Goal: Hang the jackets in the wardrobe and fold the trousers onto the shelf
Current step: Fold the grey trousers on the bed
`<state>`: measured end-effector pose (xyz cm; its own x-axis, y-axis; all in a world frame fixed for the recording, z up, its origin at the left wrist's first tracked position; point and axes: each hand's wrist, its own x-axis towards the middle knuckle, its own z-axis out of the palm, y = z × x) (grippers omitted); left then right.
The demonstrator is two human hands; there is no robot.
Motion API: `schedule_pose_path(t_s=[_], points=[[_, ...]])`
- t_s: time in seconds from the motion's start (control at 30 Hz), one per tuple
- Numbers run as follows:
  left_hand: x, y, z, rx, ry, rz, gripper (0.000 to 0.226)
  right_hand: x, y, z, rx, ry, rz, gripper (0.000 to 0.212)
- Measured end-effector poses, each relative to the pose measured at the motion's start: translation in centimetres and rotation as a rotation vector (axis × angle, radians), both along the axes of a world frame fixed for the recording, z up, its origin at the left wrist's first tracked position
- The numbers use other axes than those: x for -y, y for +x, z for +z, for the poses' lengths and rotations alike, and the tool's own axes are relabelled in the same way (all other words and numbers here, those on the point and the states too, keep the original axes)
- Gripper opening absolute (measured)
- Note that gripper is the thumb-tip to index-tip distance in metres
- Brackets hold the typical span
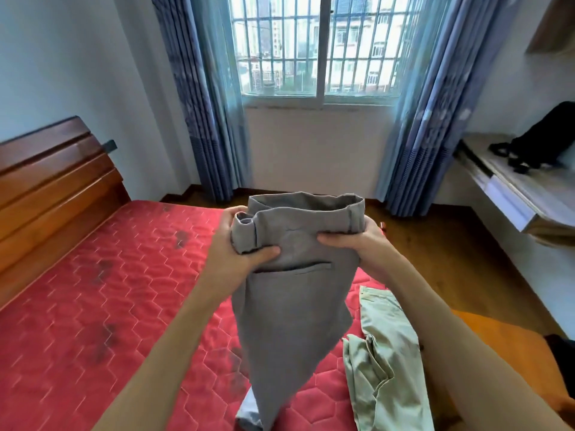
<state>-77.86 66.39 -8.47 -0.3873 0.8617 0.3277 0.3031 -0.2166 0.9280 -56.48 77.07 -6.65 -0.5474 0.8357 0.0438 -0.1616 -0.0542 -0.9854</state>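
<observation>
Grey cotton trousers point(292, 293) are held up by the waistband above the red quilted mattress point(102, 306). Left hand point(233, 241) is closed on the waistband's left end, right hand point(354, 241) closed on its right side, legs hanging to the mattress. Pale green trousers point(385, 362) are lying crumpled just beside, on the right. Wooden headboard point(53, 188) at left; black bag point(541, 138) on the desk point(529, 194) at right, well apart.
</observation>
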Motion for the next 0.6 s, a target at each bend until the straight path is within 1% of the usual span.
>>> schedule_pose_path(t_s=[0.03,0.07,0.1,0.17,0.2,0.23,0.27,0.3,0.33,0.37,0.43,0.53,0.57,0.6], points=[[-0.1,0.5,0.2,-0.047,0.027,-0.028,0.088,0.2,0.2,0.1,0.009,0.015,0.019,0.033],[-0.2,1.1,0.6,-0.064,0.059,-0.046,0.094,0.4,0.3,0.1,-0.002,0.019,0.018,0.030],[-0.3,1.4,1.0,-0.070,0.098,-0.057,0.092,0.6,0.4,0.0,-0.032,0.008,-0.002,0.027],[-0.2,1.7,2.0,-0.143,0.177,-0.063,0.067,0.5,0.6,-0.3,-0.125,-0.043,-0.072,0.019],[0.0,1.7,2.6,-0.196,0.188,-0.083,0.054,0.4,0.8,-0.5,-0.168,-0.070,-0.103,0.018],[0.1,1.6,3.1,-0.227,0.176,-0.121,0.046,0.3,1.0,-0.5,-0.196,-0.093,-0.116,0.018],[0.3,1.5,3.6,-0.237,0.144,-0.177,0.045,0.3,1.3,-0.4,-0.207,-0.107,-0.113,0.020],[0.3,1.3,4.0,-0.257,0.105,-0.234,0.049,0.4,1.4,-0.3,-0.206,-0.110,-0.101,0.020],[0.3,1.1,4.3,-0.301,0.062,-0.281,0.052,0.5,1.5,-0.4,-0.201,-0.107,-0.080,0.020],[0.2,0.9,4.6,-0.373,0.022,-0.317,0.052,0.6,1.6,-0.3,-0.201,-0.109,-0.058,0.020],[-0.4,0.9,5.1,-0.527,-0.011,-0.336,0.041,1.0,1.5,-0.2,-0.215,-0.122,-0.039,0.020],[-1.3,0.7,5.5,-0.640,0.014,-0.320,0.028,1.0,1.3,-0.2,-0.235,-0.113,-0.078,0.023],[-1.6,0.7,5.6,-0.681,0.015,-0.308,0.026,0.8,1.3,-0.2,-0.202,-0.058,-0.113,0.028],[-1.9,0.6,5.6,-0.729,0.017,-0.281,0.027,0.6,1.4,-0.1,-0.130,0.058,-0.161,0.040]])
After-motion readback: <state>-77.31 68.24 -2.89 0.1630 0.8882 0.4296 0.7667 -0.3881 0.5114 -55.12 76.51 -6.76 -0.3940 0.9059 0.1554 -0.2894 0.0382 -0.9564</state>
